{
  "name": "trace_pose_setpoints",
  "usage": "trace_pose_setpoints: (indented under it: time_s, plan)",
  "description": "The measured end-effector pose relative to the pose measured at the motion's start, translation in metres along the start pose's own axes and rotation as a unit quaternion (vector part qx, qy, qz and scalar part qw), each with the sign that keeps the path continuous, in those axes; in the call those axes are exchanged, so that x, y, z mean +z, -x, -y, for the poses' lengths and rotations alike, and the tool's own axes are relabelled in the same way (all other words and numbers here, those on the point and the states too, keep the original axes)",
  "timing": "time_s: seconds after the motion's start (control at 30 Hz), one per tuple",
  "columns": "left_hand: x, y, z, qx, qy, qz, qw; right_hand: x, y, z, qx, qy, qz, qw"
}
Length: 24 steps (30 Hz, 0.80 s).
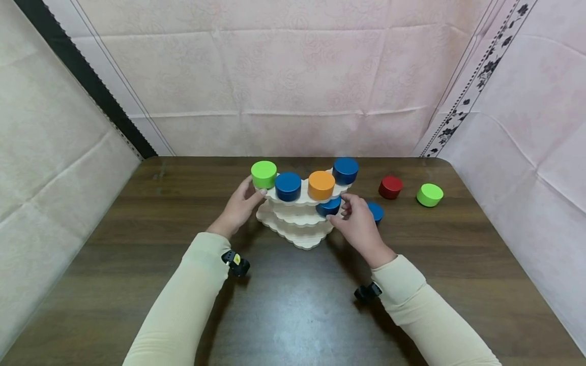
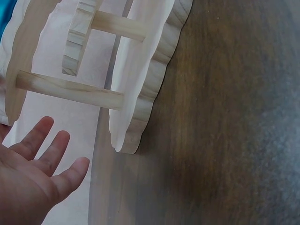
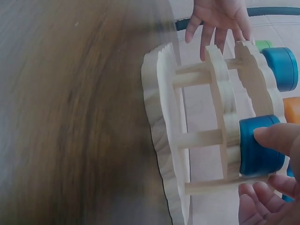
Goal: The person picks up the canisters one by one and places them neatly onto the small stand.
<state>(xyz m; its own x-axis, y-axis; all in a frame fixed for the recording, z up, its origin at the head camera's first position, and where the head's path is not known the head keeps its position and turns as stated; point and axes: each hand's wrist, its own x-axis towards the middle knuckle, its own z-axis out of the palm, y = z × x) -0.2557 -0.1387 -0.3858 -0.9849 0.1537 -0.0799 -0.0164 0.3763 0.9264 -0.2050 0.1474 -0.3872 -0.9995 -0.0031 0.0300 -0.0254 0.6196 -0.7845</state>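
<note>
A three-tier pale wooden stand (image 1: 297, 216) with scalloped edges is on the table. On its top tier are a green round block (image 1: 264, 175), a blue block (image 1: 288, 187), an orange block (image 1: 321, 185) and another blue block (image 1: 345, 171). My left hand (image 1: 238, 206) pinches the top tier's left corner between thumb and index finger; its other fingers (image 2: 61, 145) are loosely spread. With thumb and curled fingers, my right hand (image 1: 359, 226) grips a blue round block (image 3: 260, 145) at the right of the middle tier. The fingertips behind that block are partly hidden.
Right of the stand, a red round block (image 1: 390, 187) and a green one (image 1: 429, 194) lie on the brown wooden table (image 1: 293, 305). A blue block (image 1: 376, 211) is partly hidden behind my right hand. Pale cloth walls (image 1: 293, 76) stand behind and at both sides.
</note>
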Motion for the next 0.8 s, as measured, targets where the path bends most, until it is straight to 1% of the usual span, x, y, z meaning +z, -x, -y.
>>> trace_pose_setpoints:
  time_s: [0.2, 0.37, 0.6, 0.8]
  plan:
    - [0.000, -0.001, 0.002, 0.001, -0.001, 0.003, 1.0000, -0.007, 0.002, -0.008, -0.031, 0.039, 0.013, 0.999]
    - [0.000, -0.001, 0.002, 0.005, 0.004, 0.003, 1.0000, -0.015, 0.002, -0.015, -0.054, 0.088, 0.008, 0.995]
    - [0.001, -0.001, 0.002, 0.004, 0.005, -0.001, 1.0000, -0.030, 0.001, -0.029, -0.076, 0.171, -0.009, 0.982]
    - [0.001, -0.001, 0.003, 0.000, 0.003, 0.001, 1.0000, -0.040, -0.003, -0.040, -0.088, 0.217, -0.017, 0.972]
